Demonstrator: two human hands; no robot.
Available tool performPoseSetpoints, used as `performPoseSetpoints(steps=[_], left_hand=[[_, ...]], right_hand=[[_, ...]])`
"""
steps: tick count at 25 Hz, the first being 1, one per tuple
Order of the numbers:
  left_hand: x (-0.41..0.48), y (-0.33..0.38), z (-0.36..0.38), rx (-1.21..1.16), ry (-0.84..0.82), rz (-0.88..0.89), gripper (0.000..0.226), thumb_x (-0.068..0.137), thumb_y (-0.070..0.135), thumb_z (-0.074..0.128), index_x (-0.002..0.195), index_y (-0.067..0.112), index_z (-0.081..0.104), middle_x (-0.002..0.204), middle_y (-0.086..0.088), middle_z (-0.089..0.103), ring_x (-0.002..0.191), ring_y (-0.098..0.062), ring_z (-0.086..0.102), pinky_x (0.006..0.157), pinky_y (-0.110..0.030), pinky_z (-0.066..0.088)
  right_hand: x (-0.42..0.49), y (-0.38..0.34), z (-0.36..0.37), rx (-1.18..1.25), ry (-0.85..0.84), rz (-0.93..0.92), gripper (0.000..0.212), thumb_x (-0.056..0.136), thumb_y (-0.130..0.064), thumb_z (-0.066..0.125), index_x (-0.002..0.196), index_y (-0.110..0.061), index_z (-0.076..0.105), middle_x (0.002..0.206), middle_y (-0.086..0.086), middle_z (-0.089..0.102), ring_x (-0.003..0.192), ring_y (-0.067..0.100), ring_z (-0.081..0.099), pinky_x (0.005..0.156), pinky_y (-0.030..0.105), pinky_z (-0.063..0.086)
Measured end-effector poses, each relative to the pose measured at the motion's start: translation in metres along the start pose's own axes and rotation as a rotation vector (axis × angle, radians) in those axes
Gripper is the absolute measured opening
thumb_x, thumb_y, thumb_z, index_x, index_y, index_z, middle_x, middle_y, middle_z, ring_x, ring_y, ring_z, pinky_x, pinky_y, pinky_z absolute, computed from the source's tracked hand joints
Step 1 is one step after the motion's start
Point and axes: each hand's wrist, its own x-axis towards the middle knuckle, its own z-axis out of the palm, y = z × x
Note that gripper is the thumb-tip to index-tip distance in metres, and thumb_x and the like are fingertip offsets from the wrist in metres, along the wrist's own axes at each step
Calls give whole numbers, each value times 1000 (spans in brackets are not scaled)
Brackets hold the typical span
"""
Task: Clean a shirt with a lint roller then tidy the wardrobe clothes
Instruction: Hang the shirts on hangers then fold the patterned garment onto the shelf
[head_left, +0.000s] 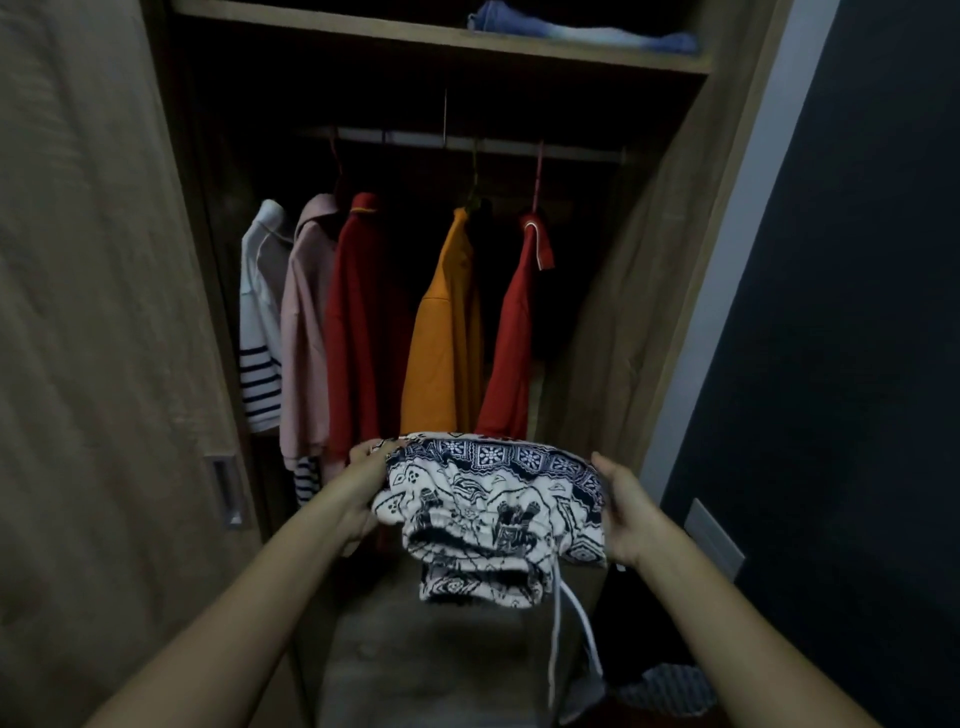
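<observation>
A folded white garment with a dark blue print (488, 499) is held in front of the open wardrobe, its drawstrings (566, 639) dangling below. My left hand (363, 493) grips its left edge, fingers tucked under the cloth. My right hand (628, 514) holds its right edge, thumb on top. Behind it, several tops hang on the rail (467, 141): a white striped one (260, 322), a pink one (306, 322), a dark red one (363, 322), an orange one (441, 343) and a red one (511, 343). No lint roller is in view.
Folded blue denim (582, 28) lies on the upper shelf (441, 36). The wardrobe's sliding door (104, 312) with a recessed handle (227, 491) stands at the left. A dark wall (841, 364) runs along the right. Striped cloth (670, 691) lies on the floor at lower right.
</observation>
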Motion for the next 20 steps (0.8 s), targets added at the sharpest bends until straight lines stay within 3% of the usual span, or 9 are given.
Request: performPoseSetpoints(steps=[3,6,8,11,13,15,17,19,20], left_hand=[[-7,-6,-5,-32,-124,-183,36,91,21,57,117,-3,57,98,-24,69,75,-31,70,54,-36,59],[-12,-7,-11,36,-207,-296,38,85,36,60,110,7,60,90,-18,72,74,-30,71,59,-37,59],[-22,3,-6,98,-231,-285,48,76,42,68,109,8,62,96,-18,72,81,-31,70,68,-39,59],[-38,8,-1,212,-296,-204,80,55,35,86,122,8,52,107,-17,68,81,-28,72,62,-36,59],[-46,0,1,314,-336,-94,109,47,14,93,137,16,32,119,-12,60,90,-24,70,66,-34,60],[-53,-5,4,389,-301,75,125,53,-7,83,145,30,6,130,-1,45,105,-16,57,71,-24,54],[-53,-5,3,361,-225,168,122,66,-14,72,147,30,-8,129,2,36,110,-15,48,75,-22,47],[-45,-3,-3,218,-220,187,108,78,-12,63,147,36,-4,134,-4,42,111,-21,54,85,-36,51],[-44,-1,-4,174,-222,189,100,80,-8,62,145,40,3,135,-8,47,110,-24,57,89,-42,51]], right_hand=[[-15,11,3,30,-221,-16,72,67,-54,72,119,-6,59,119,26,62,115,43,54,93,58,42],[-11,23,7,-151,-98,-92,122,39,-33,91,142,-19,27,124,21,54,116,42,53,91,56,48],[-10,27,11,-315,52,-194,139,32,-27,93,139,-32,5,132,17,42,117,37,50,96,54,46],[-8,28,22,-366,132,-307,117,56,-4,84,134,-35,3,130,13,39,117,30,45,104,49,41],[-9,23,27,-261,152,-322,105,63,-3,77,134,-39,7,136,16,34,120,36,45,101,54,42],[-14,16,28,-170,144,-317,97,71,-6,71,139,-38,9,143,17,28,120,40,44,90,55,49],[-21,8,28,-165,163,-355,82,84,-2,60,144,-27,10,139,17,32,105,33,51,73,44,51],[-21,6,28,-212,193,-392,70,90,-1,52,145,-23,15,134,14,39,86,20,50,70,35,46],[-21,6,30,-219,193,-396,65,92,-1,51,144,-24,18,134,11,40,89,20,50,72,34,47]])
